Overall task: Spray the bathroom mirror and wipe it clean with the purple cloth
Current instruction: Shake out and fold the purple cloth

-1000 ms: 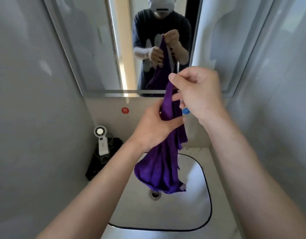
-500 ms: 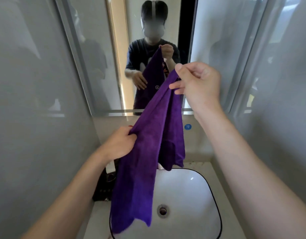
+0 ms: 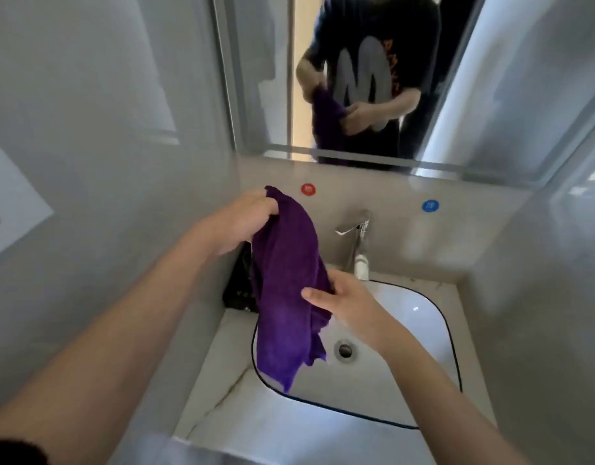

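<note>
A purple cloth [image 3: 287,290] hangs in loose folds above the left side of the white sink [image 3: 417,333]. My left hand [image 3: 242,219] grips its top edge near the back wall. Lower down, my right hand [image 3: 343,302] holds the cloth's middle from the right, thumb across the front. The bathroom mirror [image 3: 266,78] fills the wall above and reflects a person in a dark shirt with the cloth. No spray bottle is in view.
A chrome tap [image 3: 358,239] stands behind the sink, with a red dot [image 3: 308,189] and a blue dot [image 3: 430,205] on the wall above it. A dark object [image 3: 237,286] sits in the left corner behind the cloth. Grey walls close in on both sides.
Both hands have come down from mirror height to above the sink. My right hand let go of the top corner and now holds the cloth's middle; my left hand holds the top.
</note>
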Motion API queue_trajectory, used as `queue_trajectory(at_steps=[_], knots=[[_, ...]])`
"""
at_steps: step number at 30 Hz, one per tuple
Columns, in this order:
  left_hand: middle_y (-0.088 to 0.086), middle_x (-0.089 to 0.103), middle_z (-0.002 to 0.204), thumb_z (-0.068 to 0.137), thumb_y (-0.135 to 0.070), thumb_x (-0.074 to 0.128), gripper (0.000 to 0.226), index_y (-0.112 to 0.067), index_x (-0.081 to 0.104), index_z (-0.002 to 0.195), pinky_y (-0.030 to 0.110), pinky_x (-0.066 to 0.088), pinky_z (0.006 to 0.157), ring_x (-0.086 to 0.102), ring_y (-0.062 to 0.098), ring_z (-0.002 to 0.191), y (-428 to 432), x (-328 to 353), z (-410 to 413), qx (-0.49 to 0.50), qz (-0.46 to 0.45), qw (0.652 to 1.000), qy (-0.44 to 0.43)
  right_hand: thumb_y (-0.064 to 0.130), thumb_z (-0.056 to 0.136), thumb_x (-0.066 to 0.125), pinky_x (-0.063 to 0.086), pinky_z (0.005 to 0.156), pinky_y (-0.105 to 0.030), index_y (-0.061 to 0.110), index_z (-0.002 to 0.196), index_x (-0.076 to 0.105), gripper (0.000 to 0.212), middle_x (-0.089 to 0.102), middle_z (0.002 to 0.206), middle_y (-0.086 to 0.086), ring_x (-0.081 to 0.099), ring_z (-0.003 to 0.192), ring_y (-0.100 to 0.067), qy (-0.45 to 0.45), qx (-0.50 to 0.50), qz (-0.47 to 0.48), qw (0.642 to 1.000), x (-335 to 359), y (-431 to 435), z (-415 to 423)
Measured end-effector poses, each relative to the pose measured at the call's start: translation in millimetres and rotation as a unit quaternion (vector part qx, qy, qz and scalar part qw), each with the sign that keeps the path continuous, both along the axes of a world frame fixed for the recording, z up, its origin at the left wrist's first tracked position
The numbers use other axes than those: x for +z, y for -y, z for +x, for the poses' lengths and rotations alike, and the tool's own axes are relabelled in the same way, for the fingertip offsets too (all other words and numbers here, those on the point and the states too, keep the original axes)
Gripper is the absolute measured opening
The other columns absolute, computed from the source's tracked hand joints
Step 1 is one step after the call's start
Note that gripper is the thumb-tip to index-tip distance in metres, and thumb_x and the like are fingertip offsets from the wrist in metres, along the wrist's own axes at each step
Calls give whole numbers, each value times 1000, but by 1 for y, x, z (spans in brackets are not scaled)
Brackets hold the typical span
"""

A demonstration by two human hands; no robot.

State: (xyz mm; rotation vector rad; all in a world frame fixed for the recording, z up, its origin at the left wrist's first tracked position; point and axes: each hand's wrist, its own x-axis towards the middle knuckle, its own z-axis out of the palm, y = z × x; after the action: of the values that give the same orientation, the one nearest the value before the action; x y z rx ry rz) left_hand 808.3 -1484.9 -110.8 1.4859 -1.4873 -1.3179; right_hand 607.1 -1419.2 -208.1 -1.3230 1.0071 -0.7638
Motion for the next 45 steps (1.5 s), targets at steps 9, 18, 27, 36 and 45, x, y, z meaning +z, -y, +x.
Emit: queue_trajectory(at_steps=[9,18,27,36,45], knots=[[-1,62,64,98,-24,58,32,-15,60,68,20,46,52,61,1,49,-29,-75,69,149,22,982,115,21,97,62,56,81,-42,17,71,80,32,77,78,-9,71,74,-26,65,-188,74,977,-19,1,7],[5,77,102,77,-7,81,36,-12,68,110,38,60,83,75,23,92,-66,-92,102,92,71,992,57,3,79,78,55,76,-37,10,96,71,19,74,86,-6,69,79,-23,-29,-72,-26,997,26,36,-20],[-8,62,114,99,-22,56,38,-32,45,134,36,51,96,63,12,105,-58,-86,100,96,-19,991,89,0,87,73,52,75,-32,22,90,63,24,71,87,0,65,77,-14,-84,-131,-126,980,42,53,-27],[3,78,91,101,-9,44,31,-13,75,99,28,57,79,72,14,83,-70,-53,44,89,-38,984,-148,19,88,72,56,84,-33,37,84,68,20,72,92,8,67,91,-14,-133,-264,-226,928,47,79,-35],[22,59,128,89,-14,50,45,4,53,130,48,43,103,55,38,120,-78,-57,11,74,71,900,-424,50,96,57,45,66,-34,5,69,58,52,64,68,-9,59,66,-24,-223,-257,-86,936,-1,29,0]])
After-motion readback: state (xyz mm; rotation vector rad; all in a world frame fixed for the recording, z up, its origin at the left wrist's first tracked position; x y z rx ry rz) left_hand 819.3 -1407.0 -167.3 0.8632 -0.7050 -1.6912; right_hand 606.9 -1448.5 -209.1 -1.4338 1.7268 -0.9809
